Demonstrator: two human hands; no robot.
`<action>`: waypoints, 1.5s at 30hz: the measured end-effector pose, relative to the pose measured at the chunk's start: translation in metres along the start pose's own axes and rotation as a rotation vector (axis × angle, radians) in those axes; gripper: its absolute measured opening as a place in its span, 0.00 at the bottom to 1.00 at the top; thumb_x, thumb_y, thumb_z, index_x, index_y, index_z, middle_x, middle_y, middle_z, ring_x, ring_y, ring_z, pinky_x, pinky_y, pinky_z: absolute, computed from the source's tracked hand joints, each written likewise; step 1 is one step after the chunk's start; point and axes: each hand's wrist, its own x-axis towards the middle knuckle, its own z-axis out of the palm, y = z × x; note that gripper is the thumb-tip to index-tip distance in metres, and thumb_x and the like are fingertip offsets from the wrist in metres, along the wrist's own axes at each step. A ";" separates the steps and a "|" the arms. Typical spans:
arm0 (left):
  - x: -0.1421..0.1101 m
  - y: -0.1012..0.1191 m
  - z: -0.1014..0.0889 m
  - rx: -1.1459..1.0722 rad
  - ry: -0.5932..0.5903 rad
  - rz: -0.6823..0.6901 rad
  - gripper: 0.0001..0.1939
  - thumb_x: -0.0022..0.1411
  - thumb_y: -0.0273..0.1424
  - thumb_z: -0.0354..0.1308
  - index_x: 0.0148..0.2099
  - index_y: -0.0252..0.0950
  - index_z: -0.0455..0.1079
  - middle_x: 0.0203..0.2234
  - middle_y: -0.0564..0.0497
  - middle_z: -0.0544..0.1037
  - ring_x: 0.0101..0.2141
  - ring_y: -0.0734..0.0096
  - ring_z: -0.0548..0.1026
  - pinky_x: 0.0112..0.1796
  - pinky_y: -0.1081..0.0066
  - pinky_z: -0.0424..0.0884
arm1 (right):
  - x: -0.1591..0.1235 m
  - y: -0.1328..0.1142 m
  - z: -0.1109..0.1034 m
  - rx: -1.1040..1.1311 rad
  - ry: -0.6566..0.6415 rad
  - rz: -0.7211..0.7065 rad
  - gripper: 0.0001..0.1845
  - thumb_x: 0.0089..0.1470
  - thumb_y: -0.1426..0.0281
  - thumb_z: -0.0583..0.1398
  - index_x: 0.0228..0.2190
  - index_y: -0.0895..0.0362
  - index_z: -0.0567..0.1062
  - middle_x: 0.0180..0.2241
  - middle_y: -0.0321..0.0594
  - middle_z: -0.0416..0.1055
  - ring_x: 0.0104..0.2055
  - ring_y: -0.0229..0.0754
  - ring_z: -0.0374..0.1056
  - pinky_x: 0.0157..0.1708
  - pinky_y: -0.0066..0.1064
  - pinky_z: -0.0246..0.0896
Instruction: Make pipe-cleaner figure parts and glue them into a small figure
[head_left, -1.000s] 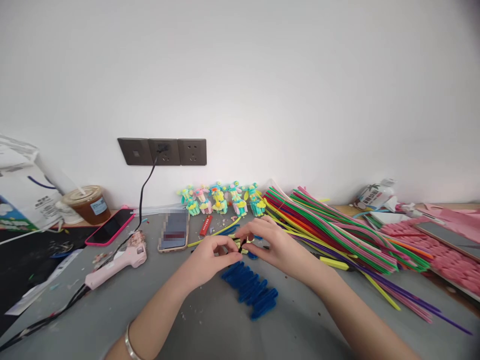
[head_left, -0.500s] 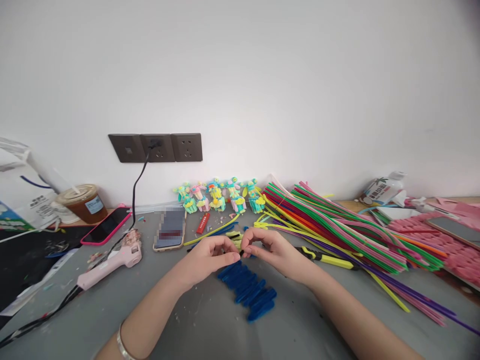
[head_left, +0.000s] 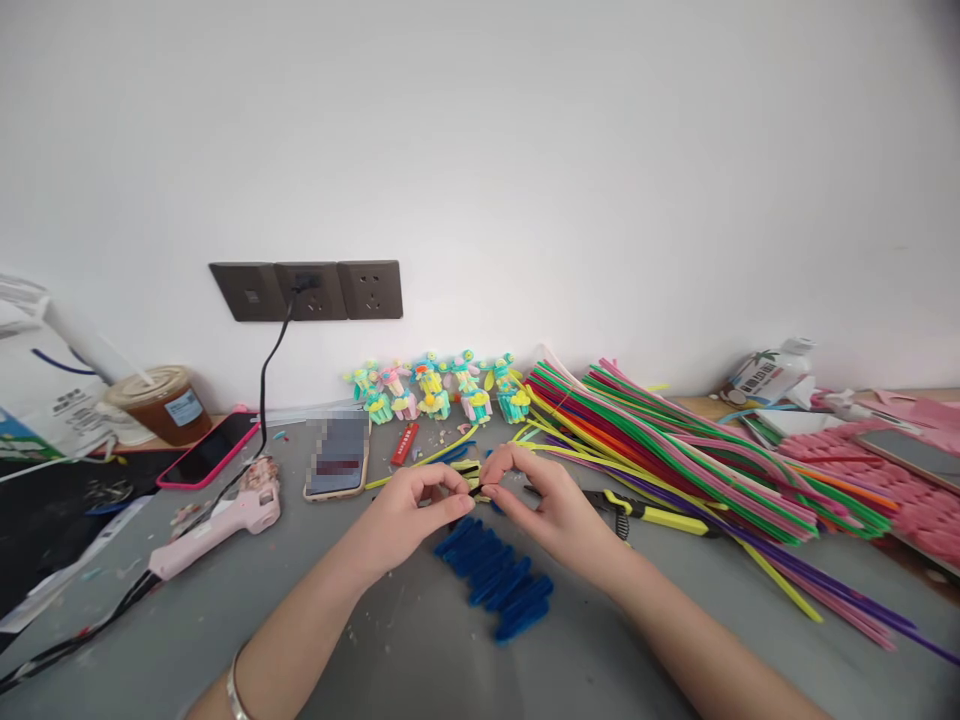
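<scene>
My left hand [head_left: 420, 505] and my right hand [head_left: 536, 500] meet at the middle of the grey table [head_left: 420, 640]. Both are closed in a pinch on a short black piece [head_left: 475, 491], perhaps a bit of pipe cleaner; the fingers cover most of it. Just under the hands lies a zigzag-folded blue pipe cleaner [head_left: 495, 578]. Behind the fingertips, partly hidden, are small yellow and black pieces [head_left: 469, 468]. To the right of my right hand rest yellow-and-black pliers [head_left: 660, 515].
Several pastel pipe-cleaner figures [head_left: 433, 388] stand along the wall. A bundle of coloured pipe cleaners [head_left: 690, 450] spreads across the right. Leftward are a phone [head_left: 337, 460], a pink glue gun [head_left: 217, 530] with a cord, a pink-cased phone [head_left: 210, 450] and a drink cup [head_left: 169, 405].
Both hands have shifted slightly, and my right hand has drawn a little back from the pliers, showing more of them. The pinch on the black piece continues. The view has moved slightly.
</scene>
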 end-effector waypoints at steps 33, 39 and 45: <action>0.001 0.000 0.008 -0.031 0.087 0.036 0.12 0.56 0.38 0.60 0.27 0.34 0.67 0.25 0.55 0.65 0.28 0.74 0.60 0.31 0.73 0.55 | -0.002 -0.001 0.002 -0.184 0.004 -0.068 0.06 0.62 0.72 0.53 0.32 0.54 0.66 0.31 0.39 0.68 0.35 0.42 0.61 0.37 0.33 0.55; 0.002 -0.001 0.013 -0.060 0.218 0.095 0.11 0.57 0.37 0.59 0.28 0.35 0.68 0.26 0.53 0.66 0.30 0.72 0.63 0.33 0.72 0.59 | -0.004 -0.002 0.013 -0.220 0.139 -0.082 0.07 0.60 0.74 0.54 0.29 0.53 0.64 0.29 0.38 0.70 0.33 0.42 0.64 0.37 0.36 0.54; 0.001 -0.003 0.020 -0.059 0.339 0.145 0.10 0.58 0.36 0.59 0.28 0.35 0.69 0.26 0.52 0.67 0.29 0.72 0.64 0.31 0.72 0.59 | -0.007 -0.002 0.020 -0.201 0.231 -0.056 0.08 0.60 0.72 0.54 0.28 0.53 0.63 0.29 0.38 0.70 0.33 0.42 0.65 0.38 0.37 0.56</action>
